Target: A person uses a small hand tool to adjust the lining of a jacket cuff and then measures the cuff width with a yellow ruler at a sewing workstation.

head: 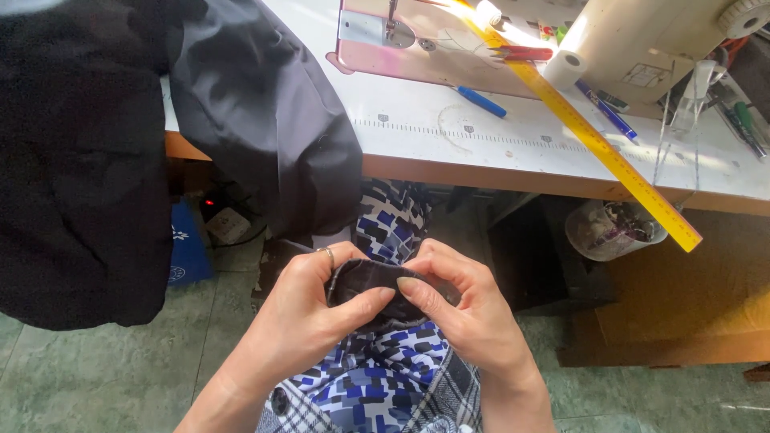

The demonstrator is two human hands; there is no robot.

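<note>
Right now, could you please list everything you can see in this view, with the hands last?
Small dark fabric piece: one, black, pinched between both hands.
Large dark cloth: one, black, hanging off the table's left edge.
Sewing machine: one, cream, on the table.
Ruler: one, yellow, lying diagonally past the table's front edge.
Pens: two, blue, on the table.
Table: one, white.
Tub: one, clear, under the table.
Left hand: wears a ring.
Right hand: bare.

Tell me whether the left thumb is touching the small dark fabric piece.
Touching. The head view shows the left hand with its thumb pressed flat onto the dark fabric piece, no gap between them; the right hand pinches the same piece.
</note>
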